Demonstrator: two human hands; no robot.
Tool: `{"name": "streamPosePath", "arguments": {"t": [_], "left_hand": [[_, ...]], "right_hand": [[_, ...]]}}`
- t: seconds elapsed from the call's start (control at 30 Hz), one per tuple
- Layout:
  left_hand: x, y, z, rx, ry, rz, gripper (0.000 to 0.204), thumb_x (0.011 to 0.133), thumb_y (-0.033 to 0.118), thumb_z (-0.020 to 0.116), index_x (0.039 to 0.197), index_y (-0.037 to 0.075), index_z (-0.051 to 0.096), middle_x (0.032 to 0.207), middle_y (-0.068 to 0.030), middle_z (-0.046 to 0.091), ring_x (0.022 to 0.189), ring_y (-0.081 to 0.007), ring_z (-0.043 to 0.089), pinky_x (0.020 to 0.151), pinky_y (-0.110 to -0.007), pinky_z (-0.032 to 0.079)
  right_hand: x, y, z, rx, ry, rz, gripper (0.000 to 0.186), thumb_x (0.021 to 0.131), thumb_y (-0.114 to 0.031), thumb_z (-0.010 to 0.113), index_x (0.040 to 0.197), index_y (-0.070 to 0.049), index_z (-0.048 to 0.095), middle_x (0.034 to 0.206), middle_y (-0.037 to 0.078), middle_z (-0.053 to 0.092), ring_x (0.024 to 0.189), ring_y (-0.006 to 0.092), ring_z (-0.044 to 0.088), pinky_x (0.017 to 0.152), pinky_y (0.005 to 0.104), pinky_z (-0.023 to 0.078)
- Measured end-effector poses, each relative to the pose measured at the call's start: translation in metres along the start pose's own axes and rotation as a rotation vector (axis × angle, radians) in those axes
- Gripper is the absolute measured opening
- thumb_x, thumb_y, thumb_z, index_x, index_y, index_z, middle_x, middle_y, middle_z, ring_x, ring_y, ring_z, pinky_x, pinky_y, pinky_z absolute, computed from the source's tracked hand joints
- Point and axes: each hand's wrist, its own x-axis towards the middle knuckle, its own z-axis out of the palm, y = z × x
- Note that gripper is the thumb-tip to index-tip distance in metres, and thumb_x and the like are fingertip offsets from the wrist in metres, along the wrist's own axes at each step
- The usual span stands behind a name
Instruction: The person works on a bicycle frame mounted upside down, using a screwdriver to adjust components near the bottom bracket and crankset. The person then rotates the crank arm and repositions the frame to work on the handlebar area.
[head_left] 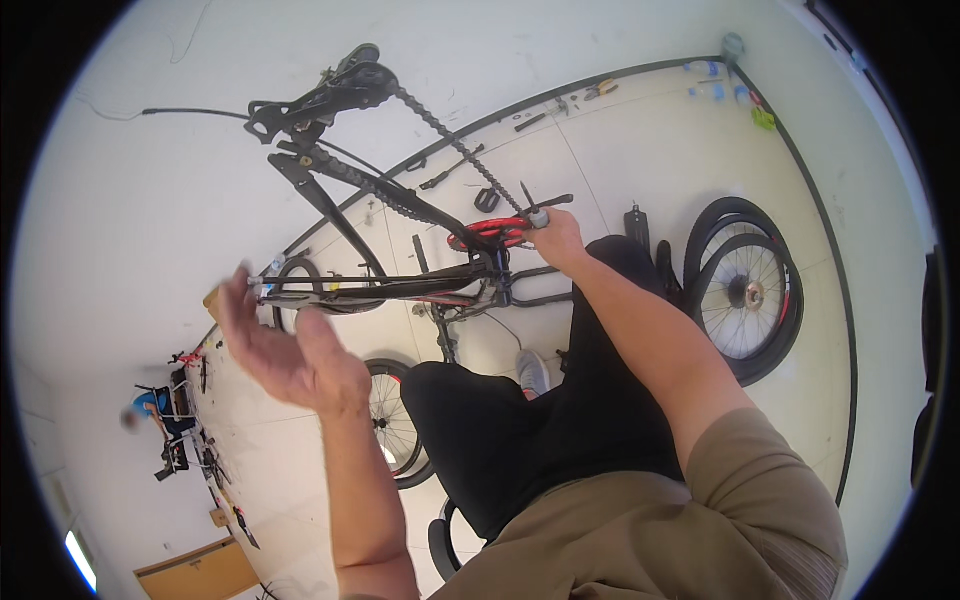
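Observation:
A black bicycle frame [345, 228], its wheels off, stands in front of my knees. My right hand [558, 243] is closed around a screwdriver [538, 218] with a pale grey handle; its thin shaft points upward. That hand is at the red chainring [512, 234] and the crank, beside the lower end of the chain [440, 127]. From there the chain runs up to the rear derailleur [362, 80] at the top left. Slightly blurred, my left hand [285, 355] is raised with its fingers apart, holding nothing, near the left end of the frame.
Bicycle wheels [742, 290] lie on the right, and another wheel [396, 415] is beside my left knee. Across the floor by the wall are a hammer [545, 117], a pedal [487, 201] and plastic bottles [708, 92]. A person [150, 410] is at the far left.

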Motion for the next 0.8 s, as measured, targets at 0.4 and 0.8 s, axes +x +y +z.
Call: {"name": "streamPosePath", "arguments": {"t": [0.4,0.8], "left_hand": [[-0.158,-0.044,0.044,-0.214,-0.322,-1.121,0.027,0.098,0.012,0.059,0.117,-0.007,0.063,0.108,-0.0119,0.07,0.102,-0.0178,0.064,0.094,-0.029,0.048],[-0.116,-0.132,0.134,-0.657,-0.773,-1.124,0.032,0.094,0.002,0.061,0.126,0.003,0.065,0.111,-0.0046,0.071,0.092,-0.0101,0.062,0.086,-0.024,0.046]], "right_hand": [[-0.001,0.002,0.005,0.024,0.016,-0.028,0.026,0.073,-0.018,0.079,0.092,-0.004,0.07,0.087,0.019,0.069,0.086,0.0374,0.066,0.078,0.044,0.052],[-0.006,-0.003,0.006,0.117,0.024,0.089,0.022,0.074,-0.016,0.079,0.091,-0.004,0.071,0.082,0.015,0.071,0.079,0.0312,0.067,0.074,0.0402,0.051]]}}
